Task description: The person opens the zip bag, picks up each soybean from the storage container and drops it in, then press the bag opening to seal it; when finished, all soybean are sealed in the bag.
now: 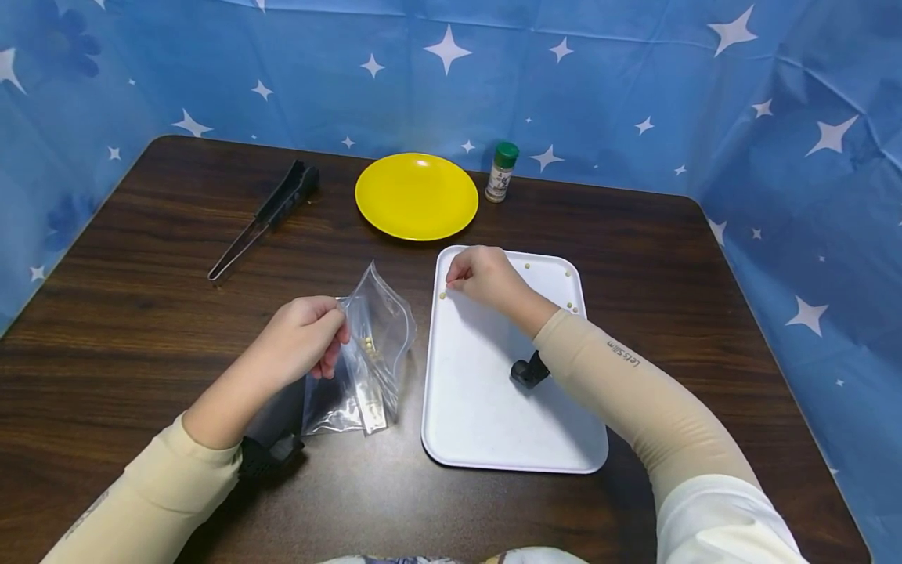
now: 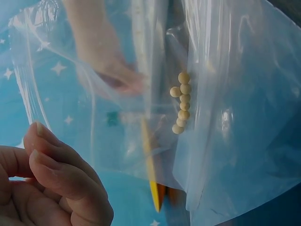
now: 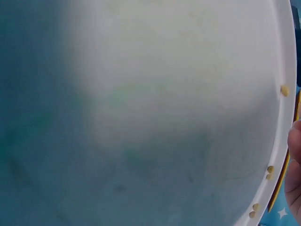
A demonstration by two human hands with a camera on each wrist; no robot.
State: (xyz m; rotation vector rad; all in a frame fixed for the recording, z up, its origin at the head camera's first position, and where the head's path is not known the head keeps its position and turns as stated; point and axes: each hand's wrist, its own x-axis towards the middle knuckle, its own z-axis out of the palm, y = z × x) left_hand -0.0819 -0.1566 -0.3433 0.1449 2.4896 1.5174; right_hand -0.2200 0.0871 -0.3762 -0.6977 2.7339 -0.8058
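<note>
A clear zip bag (image 1: 398,313) stands with its mouth spread, several round pale-yellow beans (image 2: 184,99) gathered in a fold. My left hand (image 1: 308,337) pinches the bag's near edge between thumb and bent fingers. At the far left of a white tray (image 1: 486,407), my right hand (image 1: 486,274) hangs low, thumb and fingertips together. Just beside those fingertips lies one bean (image 1: 442,295); whether another is between them is hidden. More beans (image 1: 569,305) lie along the tray's far and right sides. In the right wrist view only the fingers (image 3: 295,141) show.
Beyond the tray are a yellow plate (image 1: 417,197) and a green-capped seasoning bottle (image 1: 501,172). Black-tipped metal tongs (image 1: 264,219) lie at the back left of the brown table (image 1: 106,313). A blue star-patterned cloth (image 1: 599,94) hangs behind the table.
</note>
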